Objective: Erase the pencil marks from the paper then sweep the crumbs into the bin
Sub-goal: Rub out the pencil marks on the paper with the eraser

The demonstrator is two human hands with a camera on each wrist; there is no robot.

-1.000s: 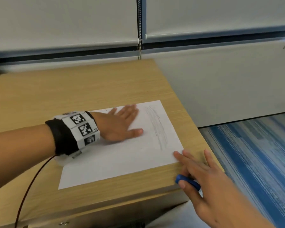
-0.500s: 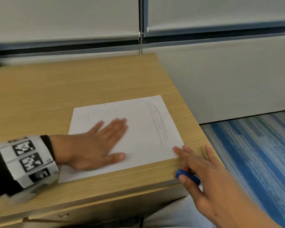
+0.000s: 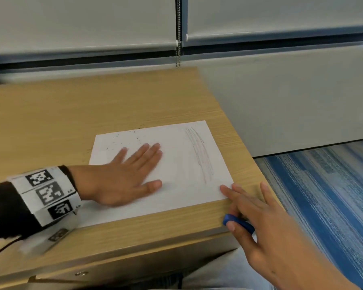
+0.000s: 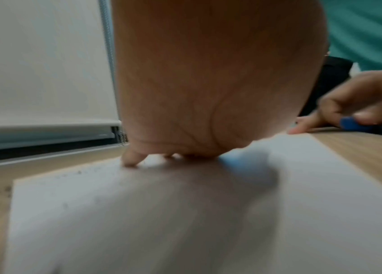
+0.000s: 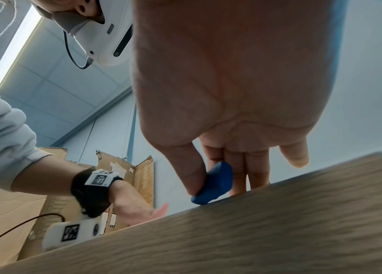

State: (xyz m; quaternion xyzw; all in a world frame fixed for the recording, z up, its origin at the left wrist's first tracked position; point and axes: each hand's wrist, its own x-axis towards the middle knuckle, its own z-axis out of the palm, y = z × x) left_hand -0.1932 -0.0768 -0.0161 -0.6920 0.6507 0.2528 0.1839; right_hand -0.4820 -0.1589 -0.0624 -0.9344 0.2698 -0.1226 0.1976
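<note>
The paper [image 3: 176, 164] is laid near the desk's [image 3: 71, 105] right edge, crumbs [image 3: 124, 139] scattered far-left. It is pressed flat by the left hand [image 3: 122, 176], fingers straight. Pencil marks [image 3: 200, 153] are seen right. An eraser [image 3: 238, 222] is pinched by the right hand [image 3: 266, 231] at the near-right corner.

The left hand [image 3: 122, 181] lies flat on the paper [image 3: 176, 185], near the crumbs [image 3: 124, 139]. The right hand [image 3: 266, 222] pinches a blue eraser [image 3: 238, 222] at the desk [image 3: 92, 105] edge, fingertips touching the paper's corner.

You can read no words, numbers or brands here. The wristband [image 3: 44, 191] carries only black-and-white square marker codes; the paper [image 3: 182, 164] shows only pencil scribbles.
</note>
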